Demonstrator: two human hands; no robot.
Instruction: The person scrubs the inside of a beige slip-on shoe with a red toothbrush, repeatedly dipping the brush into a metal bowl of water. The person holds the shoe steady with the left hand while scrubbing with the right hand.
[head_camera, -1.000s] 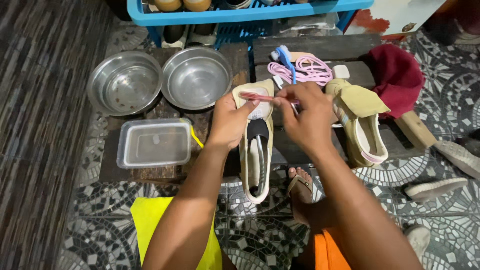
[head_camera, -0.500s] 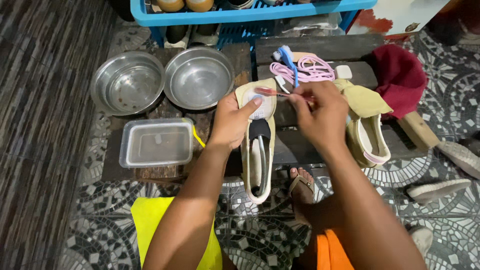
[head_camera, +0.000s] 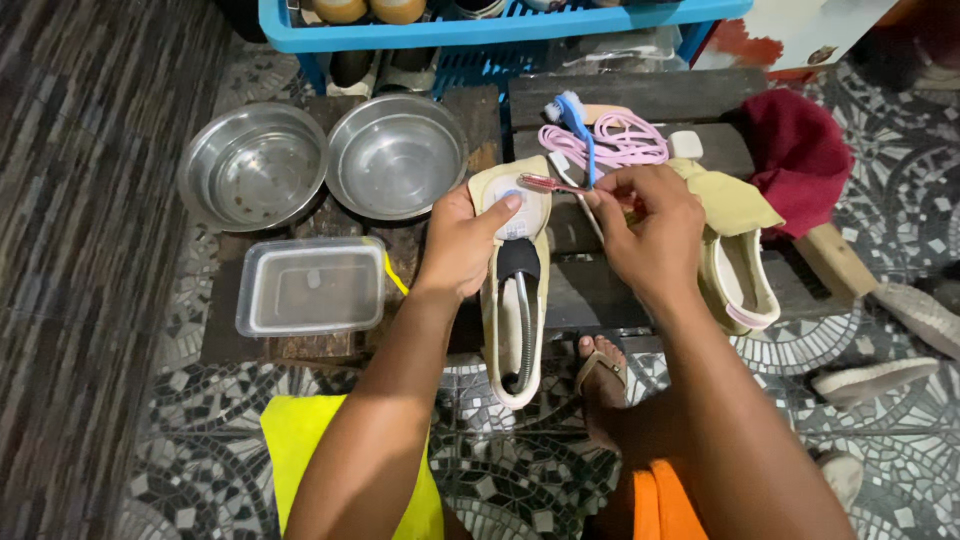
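My left hand (head_camera: 462, 242) grips a cream slip-on shoe (head_camera: 515, 300) by its toe end, thumb on top, sole side down on the dark wooden bench (head_camera: 660, 100). My right hand (head_camera: 650, 230) pinches a pink shoelace (head_camera: 548, 183) stretched toward the shoe's toe. A second cream shoe (head_camera: 740, 270) lies just right of my right hand. A pile of pink laces (head_camera: 620, 140) and a blue brush (head_camera: 580, 125) rest behind the hands.
Two steel bowls (head_camera: 255, 165) (head_camera: 395, 155) stand at the left back, a clear lidded plastic box (head_camera: 310, 285) in front of them. A blue crate (head_camera: 480, 30) sits behind. A maroon cloth (head_camera: 800, 150) lies right. My sandalled foot (head_camera: 600, 370) is on the mosaic floor.
The view has shifted slightly. My right hand has drawn the pink lace a little further right and down across the shoe's toe; my left hand stays on the shoe.
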